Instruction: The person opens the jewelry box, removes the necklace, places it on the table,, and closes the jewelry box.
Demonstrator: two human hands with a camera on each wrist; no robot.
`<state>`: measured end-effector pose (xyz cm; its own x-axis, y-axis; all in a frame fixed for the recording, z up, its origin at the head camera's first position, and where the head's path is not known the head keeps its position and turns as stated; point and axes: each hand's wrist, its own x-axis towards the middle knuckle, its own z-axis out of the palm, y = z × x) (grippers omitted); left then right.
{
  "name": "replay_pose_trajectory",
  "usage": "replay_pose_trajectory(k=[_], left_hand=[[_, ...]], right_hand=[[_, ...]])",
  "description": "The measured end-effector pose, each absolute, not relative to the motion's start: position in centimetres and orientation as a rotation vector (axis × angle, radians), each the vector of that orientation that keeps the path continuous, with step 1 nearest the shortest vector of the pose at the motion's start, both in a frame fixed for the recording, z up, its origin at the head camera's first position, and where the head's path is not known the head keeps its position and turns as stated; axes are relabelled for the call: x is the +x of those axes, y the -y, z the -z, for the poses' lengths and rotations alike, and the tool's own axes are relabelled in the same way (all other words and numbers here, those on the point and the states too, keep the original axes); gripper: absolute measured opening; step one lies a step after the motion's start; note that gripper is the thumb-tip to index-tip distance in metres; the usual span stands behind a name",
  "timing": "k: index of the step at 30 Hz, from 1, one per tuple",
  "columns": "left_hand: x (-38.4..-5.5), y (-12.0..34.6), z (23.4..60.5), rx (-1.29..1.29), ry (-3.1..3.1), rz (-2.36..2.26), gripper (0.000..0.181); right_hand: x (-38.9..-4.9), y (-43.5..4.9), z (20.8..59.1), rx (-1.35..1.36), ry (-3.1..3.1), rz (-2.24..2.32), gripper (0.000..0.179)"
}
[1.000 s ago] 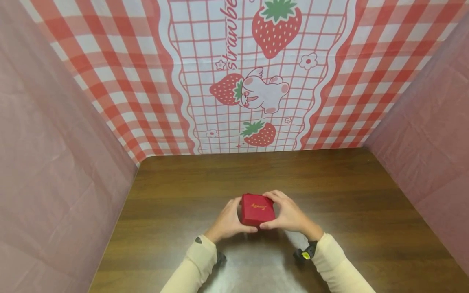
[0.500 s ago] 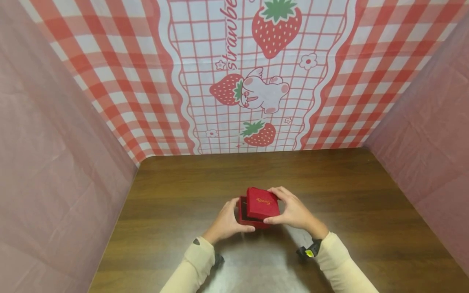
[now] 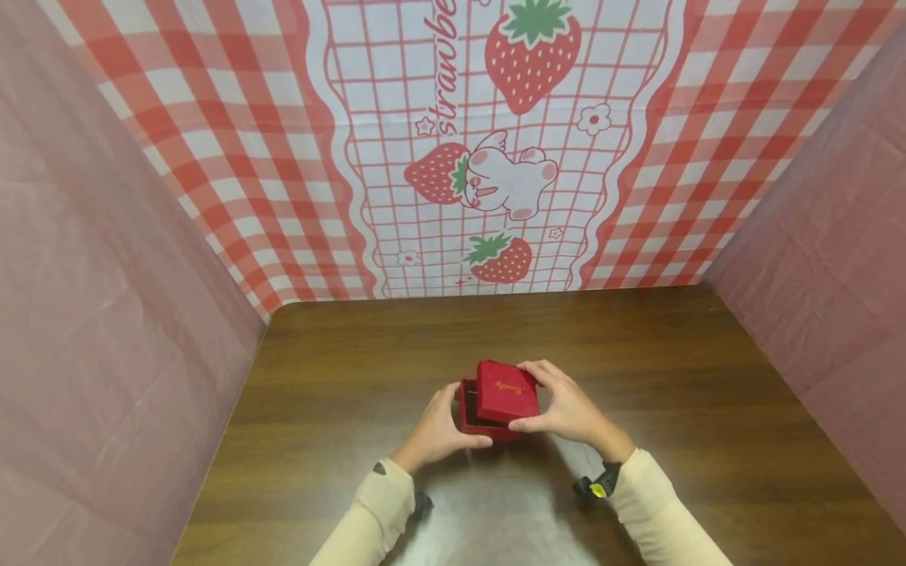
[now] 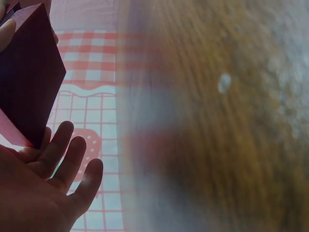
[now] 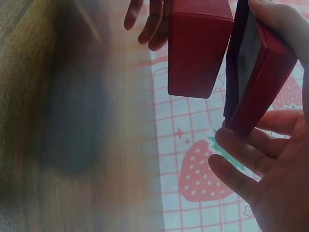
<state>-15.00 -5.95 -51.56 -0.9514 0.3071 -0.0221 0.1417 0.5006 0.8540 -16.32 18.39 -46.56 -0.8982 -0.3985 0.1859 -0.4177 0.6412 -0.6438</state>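
While the left hand (image 3: 435, 432) pinches the red box base (image 3: 487, 431) from nine o'clock, thumb at its seven o'clock and fingers at its ten, above the bench (image 3: 340, 369), the red lid (image 3: 508, 393) overhangs it, shifted toward two o'clock; the right hand (image 3: 569, 413) pinches that lid from three o'clock, thumb near five, fingers near one.
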Motion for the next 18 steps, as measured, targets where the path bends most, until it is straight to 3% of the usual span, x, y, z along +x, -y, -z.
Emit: replay_pose_trajectory(k=[18], left_hand=[[-14.8, 6.01, 51.36, 0.369, -2.557, -1.453, 0.095]], right_hand=[[-16.69, -18.88, 46.57, 0.659, 2.828, -1.078, 0.084]])
